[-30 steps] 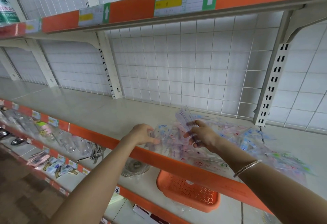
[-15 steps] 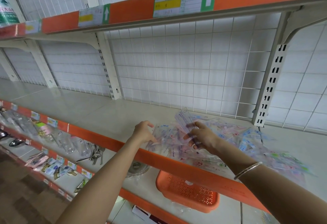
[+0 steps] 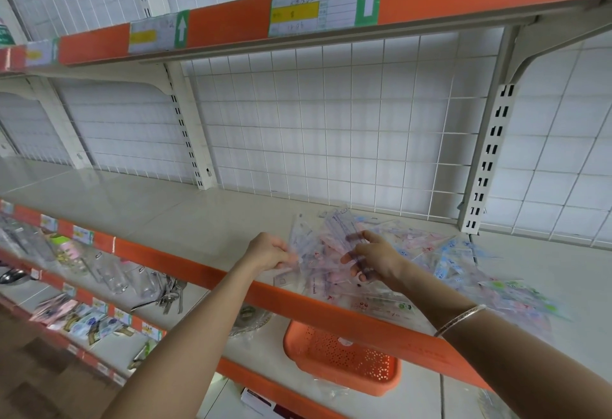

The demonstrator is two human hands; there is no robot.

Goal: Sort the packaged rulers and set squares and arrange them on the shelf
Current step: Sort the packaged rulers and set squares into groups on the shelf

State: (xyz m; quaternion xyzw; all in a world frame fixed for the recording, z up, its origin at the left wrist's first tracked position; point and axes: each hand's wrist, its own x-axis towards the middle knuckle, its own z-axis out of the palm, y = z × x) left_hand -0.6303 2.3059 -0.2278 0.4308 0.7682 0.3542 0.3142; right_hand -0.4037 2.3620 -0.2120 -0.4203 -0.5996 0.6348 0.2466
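We are seeing the shelf lip (image 3: 185, 261) hiding the far rim of the orange basket (image 3: 344, 360), and blur is smearing the rightmost packets (image 3: 516, 296).

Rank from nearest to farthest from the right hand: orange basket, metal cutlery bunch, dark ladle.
1. Orange basket, one shelf below the right hand, which holds ruler packets.
2. Metal cutlery bunch, further left.
3. Dark ladle, far left edge.

cream shelf (image 3: 139, 210) with orange front edge, white wire grid (image 3: 331, 127) behind, brown floor (image 3: 29, 379).
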